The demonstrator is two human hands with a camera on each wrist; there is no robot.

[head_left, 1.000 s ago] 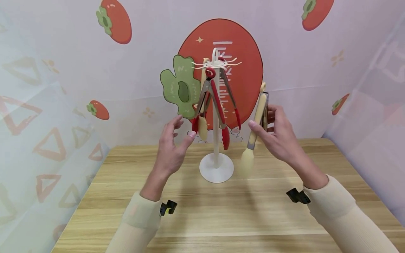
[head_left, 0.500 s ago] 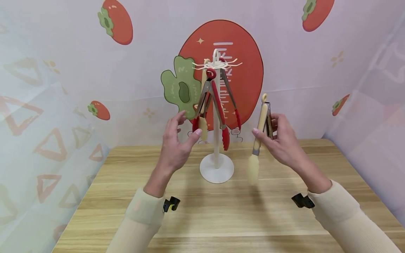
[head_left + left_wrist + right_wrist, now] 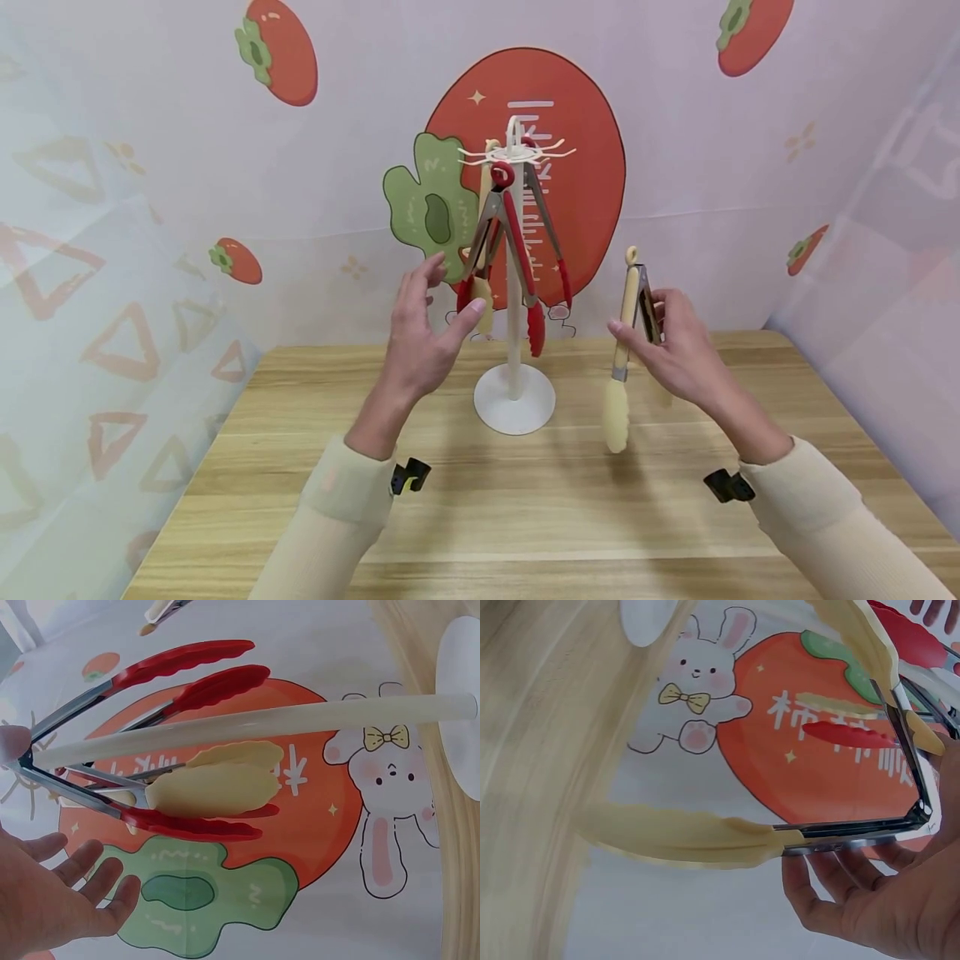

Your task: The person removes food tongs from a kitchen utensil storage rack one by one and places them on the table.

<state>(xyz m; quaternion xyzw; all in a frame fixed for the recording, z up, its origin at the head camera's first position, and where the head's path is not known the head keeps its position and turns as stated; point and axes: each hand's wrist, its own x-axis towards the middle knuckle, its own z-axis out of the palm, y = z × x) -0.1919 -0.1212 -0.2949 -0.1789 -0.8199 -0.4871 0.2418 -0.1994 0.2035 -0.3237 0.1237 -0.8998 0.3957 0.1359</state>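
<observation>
My right hand (image 3: pixel 678 350) holds cream-tipped tongs (image 3: pixel 617 417) by their handles, thumb on the near arm and fingers on the far one. In the right wrist view the tongs' two arms are spread wide and their cream heads stand apart. To the left of a white hanging rack (image 3: pixel 514 400), my left hand (image 3: pixel 420 342) is raised with thumb and fingers spread, holding nothing. Close to its thumb hang red tongs (image 3: pixel 517 242) from a front hook. Behind them hang another pair of red tongs (image 3: pixel 555 242) and cream tongs (image 3: pixel 482 304), partly hidden.
The rack stands on a round white base towards the back of a wooden table (image 3: pixel 450 517). Thin prongs (image 3: pixel 558 152) stick out around its top. A printed cloth backdrop (image 3: pixel 337 183) rises behind the table and along both sides.
My right hand has moved down and slightly right with the cream tongs, away from the rack, and the tongs' arms have spread. My left hand has shifted a little right and up.
</observation>
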